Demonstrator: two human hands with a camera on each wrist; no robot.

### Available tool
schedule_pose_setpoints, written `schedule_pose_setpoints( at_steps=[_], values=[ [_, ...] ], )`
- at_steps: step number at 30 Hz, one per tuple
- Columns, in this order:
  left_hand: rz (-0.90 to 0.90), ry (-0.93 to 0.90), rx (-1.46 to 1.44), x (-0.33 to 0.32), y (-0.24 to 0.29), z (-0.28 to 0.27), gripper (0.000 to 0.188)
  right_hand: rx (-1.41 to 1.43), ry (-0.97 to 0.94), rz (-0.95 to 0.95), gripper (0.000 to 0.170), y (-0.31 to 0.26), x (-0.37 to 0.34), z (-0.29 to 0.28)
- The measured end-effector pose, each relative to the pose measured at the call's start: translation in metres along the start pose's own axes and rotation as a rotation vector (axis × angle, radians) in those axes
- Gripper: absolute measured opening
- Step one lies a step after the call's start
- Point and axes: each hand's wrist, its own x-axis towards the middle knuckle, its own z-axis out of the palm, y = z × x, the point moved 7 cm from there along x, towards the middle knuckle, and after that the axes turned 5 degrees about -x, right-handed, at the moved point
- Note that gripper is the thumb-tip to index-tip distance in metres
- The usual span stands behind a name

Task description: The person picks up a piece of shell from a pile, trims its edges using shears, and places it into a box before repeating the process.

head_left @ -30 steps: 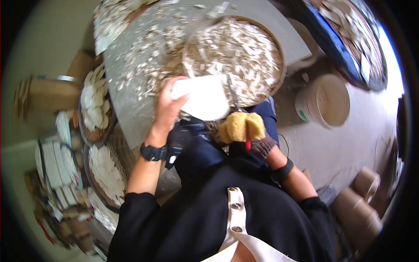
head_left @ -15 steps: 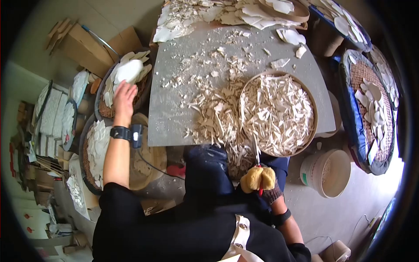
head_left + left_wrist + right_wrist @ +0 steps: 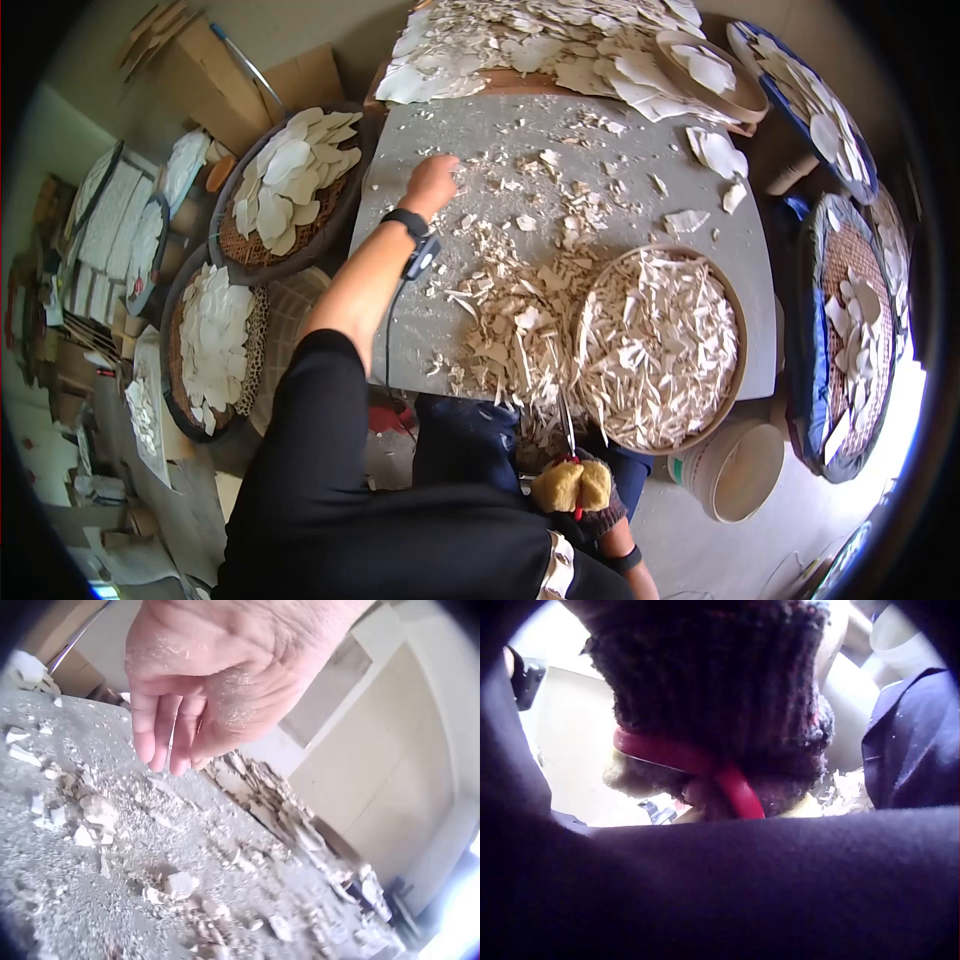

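The left hand (image 3: 432, 187) is over the far left part of the grey table (image 3: 400, 330); in the left wrist view its fingers (image 3: 163, 735) hang loosely bent above white crumbs, with nothing seen in them. Low at the table's near edge, the right hand (image 3: 580, 492), in a knitted glove with yellow padding, grips red-handled scissors (image 3: 570, 430), blades pointing toward the table. Just right of the blades stands a round tray (image 3: 741, 350) full of white strips. A heap of offcuts (image 3: 515, 340) lies left of it. In the right wrist view a red handle (image 3: 739, 791) loops round the glove.
Baskets of flat white pieces (image 3: 290, 180) stand left of the table, and more trays (image 3: 850, 340) are at the right. A white bucket (image 3: 740, 470) sits on the floor below the right edge. Layered white sheets (image 3: 540, 45) cover the far end.
The left hand let go of a white piece at the left basket, then moved right over the table. The right hand keeps its grip on the scissors. The head view has shifted.
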Motion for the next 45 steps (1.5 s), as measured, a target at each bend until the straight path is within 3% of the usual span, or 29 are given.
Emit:
schedule_pose_setpoints(
  at_steps=[1, 3, 6, 9, 12, 13, 14, 15, 17, 19, 21, 23, 25, 27, 31, 33, 35, 37, 39, 40, 41, 45],
  values=[
    [0.066, 0.061, 0.038, 0.002, 0.006, 0.003, 0.019, 0.149, 0.01, 0.038, 0.024, 0.002, 0.002, 0.001],
    [0.001, -0.038, 0.181, 0.007, 0.001, 0.016, 0.011, -0.062, 0.041, 0.027, 0.024, 0.004, 0.004, -0.001],
    [0.021, -0.099, 0.312, 0.008, 0.006, 0.015, 0.011, 0.034, 0.006, 0.057, 0.023, 0.004, 0.005, 0.004],
    [-0.047, -0.137, 0.1, -0.008, 0.022, -0.002, 0.017, -0.13, -0.014, 0.011, 0.026, 0.002, 0.01, 0.005],
    [-0.356, -0.297, -0.594, -0.045, 0.036, -0.009, 0.02, -0.27, 0.002, -0.031, 0.03, -0.003, 0.004, 0.017],
    [-0.405, -0.404, -0.772, -0.061, 0.046, -0.008, 0.026, -0.527, -0.07, -0.173, 0.043, -0.024, -0.004, 0.032],
    [-0.461, -0.392, -0.892, -0.078, 0.066, -0.019, 0.027, -0.671, -0.1, -0.235, 0.046, -0.039, -0.006, 0.044],
    [-0.523, -0.382, -1.011, -0.1, 0.089, -0.027, 0.029, -0.437, -0.053, -0.104, 0.04, -0.025, -0.002, 0.035],
    [-0.494, -0.459, -1.11, -0.137, 0.124, -0.026, 0.03, -0.18, -0.079, -0.088, 0.032, -0.027, -0.006, 0.043],
    [-0.5, -0.481, -1.184, -0.171, 0.154, -0.035, 0.032, -0.447, -0.065, -0.213, 0.025, -0.045, -0.008, 0.054],
    [-0.515, -0.429, -1.348, -0.201, 0.179, -0.034, 0.026, 0.282, -0.129, -0.045, 0.028, -0.019, 0.003, 0.042],
    [-0.52, -0.364, -1.428, -0.228, 0.196, -0.032, 0.018, 0.299, -0.274, -0.176, 0.036, -0.024, 0.008, 0.049],
    [-0.556, -0.372, -1.407, -0.248, 0.216, -0.029, 0.015, 0.588, -0.517, -0.131, 0.043, -0.003, 0.025, 0.031],
    [-0.544, -0.365, -1.353, -0.263, 0.227, -0.026, 0.015, 0.812, -0.309, -0.054, 0.046, -0.001, 0.024, 0.03],
    [-0.531, -0.378, -1.315, -0.282, 0.233, -0.02, 0.016, 0.686, -0.518, -0.141, 0.047, -0.027, 0.023, 0.068],
    [-0.544, -0.357, -1.362, -0.286, 0.235, -0.023, 0.018, 0.489, -0.474, -0.215, 0.045, -0.037, 0.015, 0.081],
    [-0.522, -0.357, -1.341, -0.288, 0.23, -0.022, 0.019, 0.754, -0.528, -0.039, 0.04, -0.032, 0.012, 0.091],
    [-0.51, -0.245, -1.359, -0.288, 0.225, -0.017, 0.024, 0.111, -0.419, -0.326, 0.033, -0.034, 0.015, 0.076],
    [-0.584, -0.095, -1.411, -0.29, 0.227, -0.023, 0.024, -0.779, -0.149, -0.51, 0.024, -0.039, 0.011, 0.074],
    [-0.594, -0.07, -1.406, -0.291, 0.226, -0.02, 0.023, -1.208, -0.104, -0.728, 0.021, -0.051, 0.002, 0.086],
    [-0.605, -0.039, -1.398, -0.292, 0.224, -0.019, 0.022, -0.738, -0.173, -0.515, 0.022, -0.058, -0.001, 0.095],
    [-0.701, -0.095, -1.388, -0.291, 0.22, -0.014, 0.019, -1.145, -0.089, -0.593, 0.018, -0.048, 0.003, 0.085]
  ],
)
